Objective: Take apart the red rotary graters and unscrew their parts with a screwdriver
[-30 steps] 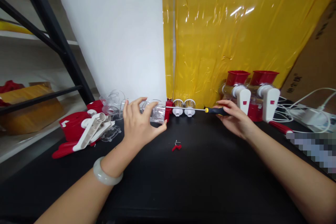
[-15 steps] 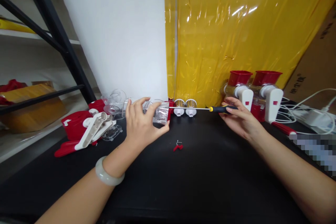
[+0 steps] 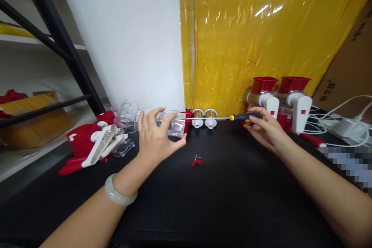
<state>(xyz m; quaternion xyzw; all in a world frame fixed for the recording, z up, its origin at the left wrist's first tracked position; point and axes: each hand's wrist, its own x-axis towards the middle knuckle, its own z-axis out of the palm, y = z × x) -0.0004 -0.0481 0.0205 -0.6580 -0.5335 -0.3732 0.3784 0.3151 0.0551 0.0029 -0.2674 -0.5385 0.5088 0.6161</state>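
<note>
My left hand (image 3: 155,135) grips a clear plastic housing (image 3: 176,126), its fingers curled over the top and the thumb below. My right hand (image 3: 264,126) is closed around the dark handle of a screwdriver (image 3: 241,117) with a yellow collar. The screwdriver's shaft lies level and its tip end meets the right side of the clear housing; the exact contact point is too small to make out. In front of the hands, a small red plastic part (image 3: 197,162) lies on the black table (image 3: 226,197), with small screws (image 3: 197,157) beside it.
Two metal grater drums (image 3: 210,119) with white ends stand at the back. On the right are two assembled rotary graters (image 3: 271,100), white cables (image 3: 328,124) and a power strip. Red and white grater parts (image 3: 90,139) and clear pieces (image 3: 126,116) lie left, by a black-framed shelf (image 3: 78,73).
The view has shifted slightly. Both hands keep their holds, and the screwdriver stays against the clear housing; the right fingers have moved a little on the handle.
</note>
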